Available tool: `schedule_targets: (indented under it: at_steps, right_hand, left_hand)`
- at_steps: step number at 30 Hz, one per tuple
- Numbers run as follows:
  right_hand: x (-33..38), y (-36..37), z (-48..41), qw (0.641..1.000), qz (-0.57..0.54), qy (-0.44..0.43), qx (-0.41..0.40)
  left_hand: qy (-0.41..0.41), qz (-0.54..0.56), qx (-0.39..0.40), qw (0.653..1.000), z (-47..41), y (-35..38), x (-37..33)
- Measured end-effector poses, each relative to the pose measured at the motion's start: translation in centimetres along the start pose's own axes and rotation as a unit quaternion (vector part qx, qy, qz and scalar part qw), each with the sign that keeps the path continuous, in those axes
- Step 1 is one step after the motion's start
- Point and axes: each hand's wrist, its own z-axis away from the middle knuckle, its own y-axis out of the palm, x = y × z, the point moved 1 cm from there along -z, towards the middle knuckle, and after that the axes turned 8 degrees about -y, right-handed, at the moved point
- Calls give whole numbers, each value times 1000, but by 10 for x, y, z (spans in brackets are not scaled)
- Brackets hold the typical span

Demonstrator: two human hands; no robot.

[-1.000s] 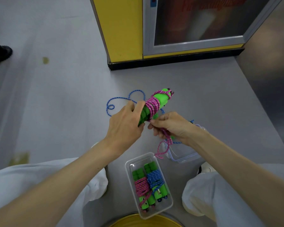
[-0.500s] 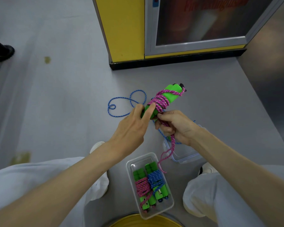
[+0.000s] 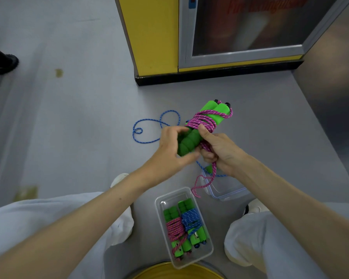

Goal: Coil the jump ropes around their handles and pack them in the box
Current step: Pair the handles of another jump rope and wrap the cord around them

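Note:
My left hand (image 3: 170, 147) grips the lower end of a pair of green handles (image 3: 191, 140) held above the floor. A pink rope (image 3: 203, 121) is coiled around their upper half. My right hand (image 3: 220, 151) pinches the loose pink rope just below the coil, and its tail (image 3: 201, 183) hangs down in a loop. A clear box (image 3: 184, 262) between my knees holds two coiled ropes, one pink (image 3: 174, 229) and one blue (image 3: 190, 217). A loose blue rope (image 3: 155, 125) lies on the floor behind my hands.
A clear lid (image 3: 226, 191) lies on the floor right of the box, under my right wrist. A yellow cabinet (image 3: 151, 37) with a glass door stands ahead. A yellow round rim (image 3: 169, 272) shows at the bottom edge. A dark shoe (image 3: 2, 63) is at far left.
The handles have risen and tilted more upright. My left hand slid down to their lower end, and my right hand carried the pink rope around, shortening the hanging tail.

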Motion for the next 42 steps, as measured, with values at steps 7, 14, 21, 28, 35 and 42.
schedule_targets:
  at_steps: [7, 14, 21, 28, 35, 42]
  right_hand:
    - [2, 4, 4, 999, 20, 2, 48]
    - [-2, 3, 3, 998, 53, 18, 28]
    - [-4, 0, 6, 992, 106, 48, 51]
    - [-5, 2, 5, 989, 111, 71, 65]
    - [-3, 7, 7, 986, 133, 61, 79]
    - [-3, 5, 6, 991, 98, 64, 60]
  left_hand:
    - [-223, 178, 57, 957, -7, -11, -1]
    - [-158, 111, -39, 980, -11, -15, -2]
    - [-99, -55, -104, 988, -6, -18, -1]
    - [-41, -257, -168, 951, 0, -18, 0]
    - [52, -355, -195, 913, 1, -13, 7]
    - [144, -346, -167, 912, 2, -5, 9]
